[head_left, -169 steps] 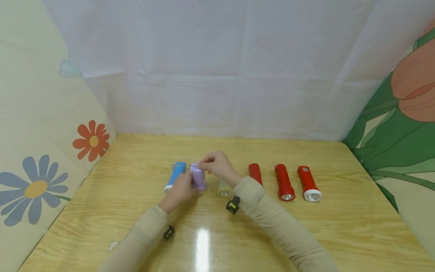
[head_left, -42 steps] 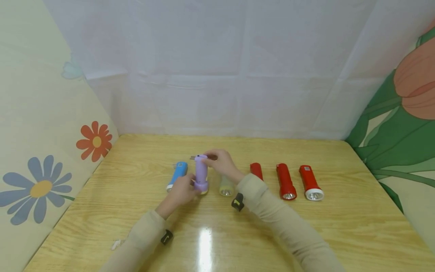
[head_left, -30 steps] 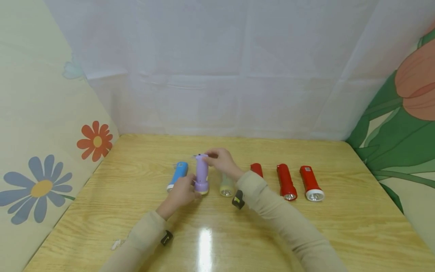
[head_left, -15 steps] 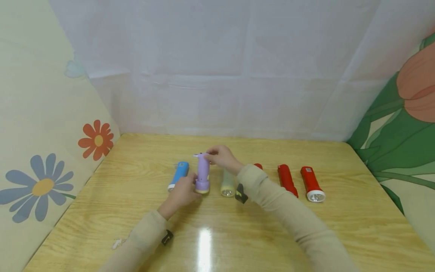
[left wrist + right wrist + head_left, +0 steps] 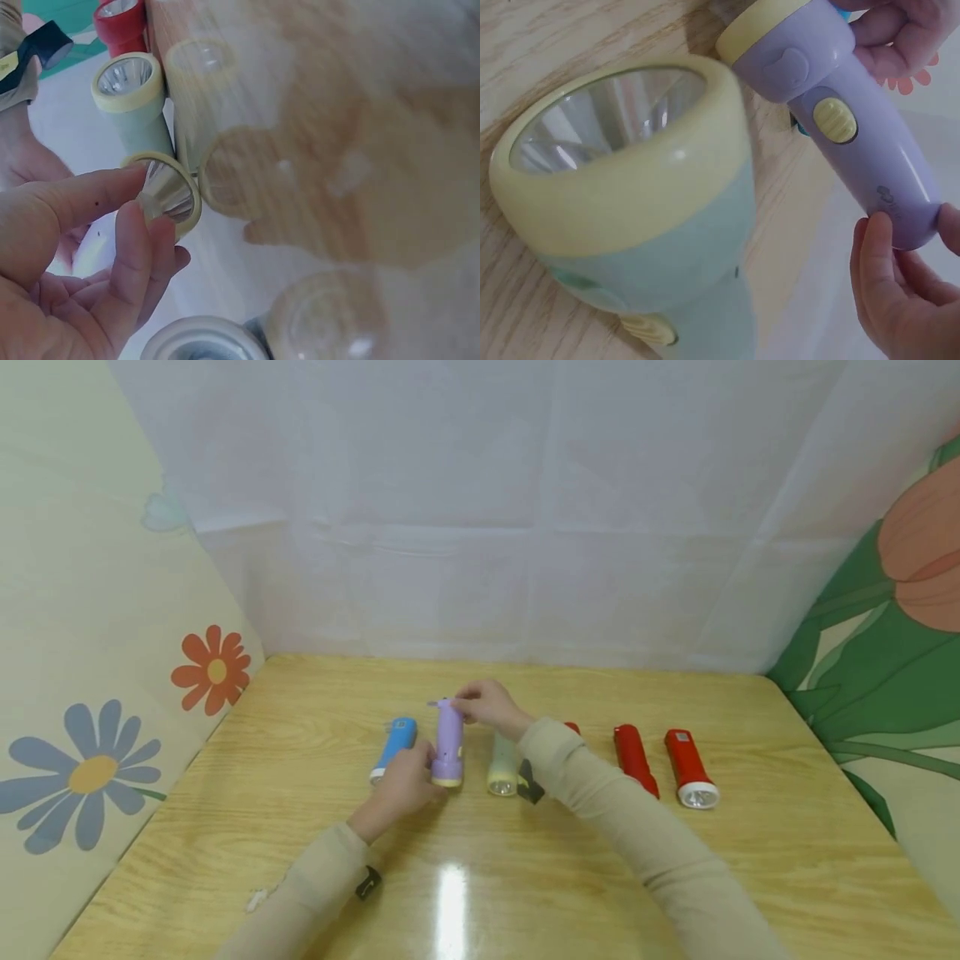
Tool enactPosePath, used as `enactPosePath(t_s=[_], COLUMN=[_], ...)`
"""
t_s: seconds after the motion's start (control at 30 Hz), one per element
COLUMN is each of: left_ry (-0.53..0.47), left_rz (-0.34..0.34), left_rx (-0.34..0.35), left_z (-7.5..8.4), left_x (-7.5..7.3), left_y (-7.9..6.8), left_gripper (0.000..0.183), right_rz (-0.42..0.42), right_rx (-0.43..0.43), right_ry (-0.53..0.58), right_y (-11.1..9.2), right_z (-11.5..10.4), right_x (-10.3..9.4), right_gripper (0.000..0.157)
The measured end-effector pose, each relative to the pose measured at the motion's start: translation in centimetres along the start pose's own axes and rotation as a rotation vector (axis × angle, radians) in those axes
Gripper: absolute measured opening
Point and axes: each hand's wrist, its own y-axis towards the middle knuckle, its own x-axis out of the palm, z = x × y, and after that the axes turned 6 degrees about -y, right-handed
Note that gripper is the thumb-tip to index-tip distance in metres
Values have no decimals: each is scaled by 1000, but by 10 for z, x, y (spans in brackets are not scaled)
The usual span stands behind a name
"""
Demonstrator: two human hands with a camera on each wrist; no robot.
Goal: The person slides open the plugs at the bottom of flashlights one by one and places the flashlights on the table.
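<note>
**Purple flashlight (image 5: 450, 739) pinched at both ends**

Left hand (image 5: 401, 783) nearly closed, grips its head; right hand (image 5: 491, 706) nearly closed, pinches the tail. Clock centred on it, head view: blue flashlight (image 5: 398, 742) near at 9, green flashlight (image 5: 503, 767) near at 4, three red flashlights (image 5: 632, 752) farther at 3, white scrap (image 5: 257, 900) at 8. Right sleeve (image 5: 637, 810) blocks most of the nearest red, plus the middle one's lens.
</note>
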Motion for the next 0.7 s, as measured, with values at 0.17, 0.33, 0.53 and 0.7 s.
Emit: enactPosePath(t_s=[0.17, 0.33, 0.53, 0.7], left_ry=[10, 26, 21, 11], left_rz=[-2, -9, -23, -38], left_rx=[18, 25, 16, 5], left_z=[0, 0, 1, 3], left_x=[-2, -3, -4, -5], left_y=[0, 1, 1, 1], left_gripper=[37, 37, 36, 34], right_rz=[-4, 4, 17, 21], right_rx=[24, 27, 19, 38], right_ry=[-12, -47, -94, -140], right_y=[5, 7, 7, 7], right_z=[4, 5, 6, 7], right_x=[0, 2, 4, 3], right_gripper=[20, 16, 11, 10])
